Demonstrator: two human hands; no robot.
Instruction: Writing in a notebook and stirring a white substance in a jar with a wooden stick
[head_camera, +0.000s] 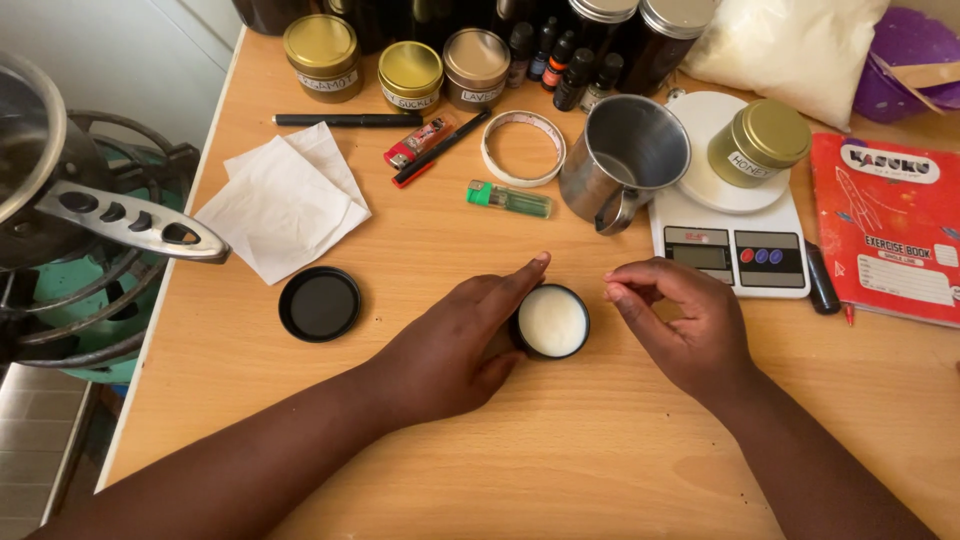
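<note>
A small round black tin (552, 321) filled with a white, waxy solid sits on the wooden table (560, 440). My left hand (455, 345) cups the tin's left side, with the index finger stretched along its far rim. My right hand (680, 320) hovers just right of the tin, thumb and forefinger pinched together; whether something thin is between them I cannot tell. The tin's black lid (319, 304) lies flat to the left, apart from both hands.
Behind the hands stand a steel cup (625, 160), a white kitchen scale (728, 225) bearing a gold-lidded tin (760, 142), two lighters (508, 198), a tape roll (523, 148), folded white tissue (285, 200) and a red exercise book (890, 225). A pot on a gas burner (60, 190) is off the table's left edge.
</note>
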